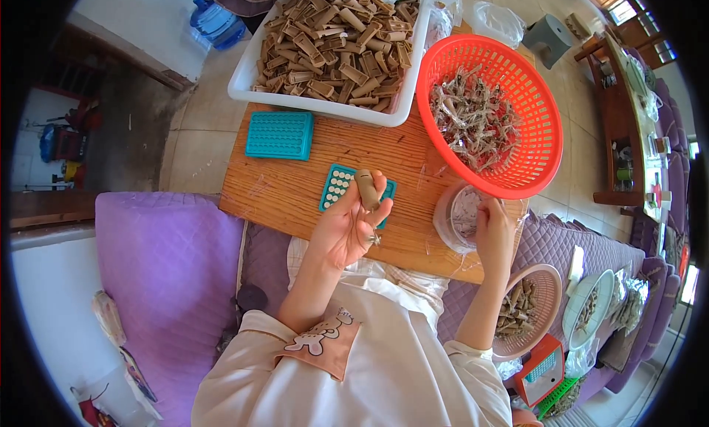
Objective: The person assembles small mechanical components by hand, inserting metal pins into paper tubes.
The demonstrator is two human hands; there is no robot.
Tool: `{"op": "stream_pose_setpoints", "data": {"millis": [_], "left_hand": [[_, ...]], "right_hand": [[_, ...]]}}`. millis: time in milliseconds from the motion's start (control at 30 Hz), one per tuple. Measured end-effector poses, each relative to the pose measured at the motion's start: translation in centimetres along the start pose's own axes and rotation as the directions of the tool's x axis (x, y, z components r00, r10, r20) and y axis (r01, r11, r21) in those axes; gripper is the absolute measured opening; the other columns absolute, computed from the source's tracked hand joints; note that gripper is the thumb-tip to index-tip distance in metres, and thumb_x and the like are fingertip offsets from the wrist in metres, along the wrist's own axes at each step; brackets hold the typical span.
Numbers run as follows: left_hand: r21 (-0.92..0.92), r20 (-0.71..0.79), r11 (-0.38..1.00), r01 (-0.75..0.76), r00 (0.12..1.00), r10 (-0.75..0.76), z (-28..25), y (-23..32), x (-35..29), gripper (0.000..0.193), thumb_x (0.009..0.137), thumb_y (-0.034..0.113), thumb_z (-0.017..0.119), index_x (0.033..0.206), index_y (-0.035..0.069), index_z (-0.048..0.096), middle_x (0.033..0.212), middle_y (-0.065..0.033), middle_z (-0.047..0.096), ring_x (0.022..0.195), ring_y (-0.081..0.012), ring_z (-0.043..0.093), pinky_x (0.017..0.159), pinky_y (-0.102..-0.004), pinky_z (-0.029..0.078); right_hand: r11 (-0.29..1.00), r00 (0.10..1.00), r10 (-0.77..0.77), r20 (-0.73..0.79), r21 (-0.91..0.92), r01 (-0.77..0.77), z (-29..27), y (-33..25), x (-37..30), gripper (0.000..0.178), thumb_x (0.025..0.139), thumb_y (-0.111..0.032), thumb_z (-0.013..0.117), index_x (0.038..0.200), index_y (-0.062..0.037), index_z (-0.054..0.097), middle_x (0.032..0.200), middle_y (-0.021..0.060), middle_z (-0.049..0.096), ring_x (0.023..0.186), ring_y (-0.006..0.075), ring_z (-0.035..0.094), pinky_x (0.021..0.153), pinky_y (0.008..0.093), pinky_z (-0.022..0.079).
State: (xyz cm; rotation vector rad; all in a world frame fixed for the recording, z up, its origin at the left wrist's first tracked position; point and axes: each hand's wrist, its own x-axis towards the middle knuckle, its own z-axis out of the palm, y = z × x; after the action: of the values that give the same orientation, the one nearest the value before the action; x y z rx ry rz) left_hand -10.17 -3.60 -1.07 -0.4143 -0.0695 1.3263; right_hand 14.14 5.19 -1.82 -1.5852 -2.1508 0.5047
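Observation:
My left hand point(341, 238) is raised over the table's near side, its fingers closed round a brown half-tube piece point(367, 191) held upright. Just behind that hand lies a small teal tray point(326, 198) with rows of white round pellets, partly covered by my fingers. My right hand point(495, 229) is at the right rim of a clear plastic tub point(447, 238) holding whitish, translucent bits. Its fingers are bent together; what they hold, if anything, is hidden.
A white bin point(247, 83) heaped with brown half-tubes stands at the back. A red basket point(543, 150) of thin, tangled clear-and-brown pieces overhangs the tub. A teal block point(278, 135) sits at left on the wooden table point(295, 183). A pink basket point(546, 301) is beside my right arm.

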Motion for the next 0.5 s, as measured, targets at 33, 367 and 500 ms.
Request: {"op": "stream_pose_setpoints", "data": {"millis": [33, 367, 500], "left_hand": [[0.000, -0.002, 1.000, 0.000, 1.000, 0.000, 0.4, -0.7, 0.1, 0.034, 0.091, 0.029, 0.036, 0.114, 0.005, 0.043, 0.113, -0.0098, 0.050, 0.090, -0.0275, 0.058, 0.058, -0.0260, 0.056], [0.812, -0.020, 0.583, -0.011, 0.999, 0.046, 0.2, -2.5, 0.0, 0.044, 0.088, 0.034, 0.046, 0.118, 0.003, 0.042, 0.089, -0.0085, 0.059, 0.056, -0.0104, 0.056, 0.039, -0.0168, 0.038], [0.918, -0.018, 0.396, 0.018, 1.000, -0.002, -0.2, -1.4, -0.2, 0.041, 0.089, 0.032, 0.044, 0.116, 0.002, 0.044, 0.086, -0.0070, 0.060, 0.053, -0.0082, 0.055, 0.038, -0.0167, 0.037]], "right_hand": [[1.000, 1.000, 0.001, 0.001, 0.001, -0.001, -1.1, -1.1, -0.1, 0.005, 0.074, 0.001, 0.052, 0.079, 0.0003, 0.052, 0.074, 0.0136, 0.053, 0.063, 0.0268, 0.053, 0.055, 0.0331, 0.041], [0.856, 0.933, -0.315, -0.175, 0.373, 0.359, -1.1, -9.7, -1.2, 0.017, 0.068, 0.005, 0.060, 0.083, -0.0020, 0.059, 0.079, 0.0106, 0.059, 0.070, 0.0220, 0.060, 0.056, 0.0268, 0.046], [0.758, 0.856, -0.447, -0.259, 0.398, 0.516, -0.5, -10.1, -1.0, 0.021, 0.065, 0.004, 0.065, 0.083, -0.0027, 0.058, 0.081, 0.0113, 0.060, 0.068, 0.0221, 0.062, 0.053, 0.0261, 0.049]]}}
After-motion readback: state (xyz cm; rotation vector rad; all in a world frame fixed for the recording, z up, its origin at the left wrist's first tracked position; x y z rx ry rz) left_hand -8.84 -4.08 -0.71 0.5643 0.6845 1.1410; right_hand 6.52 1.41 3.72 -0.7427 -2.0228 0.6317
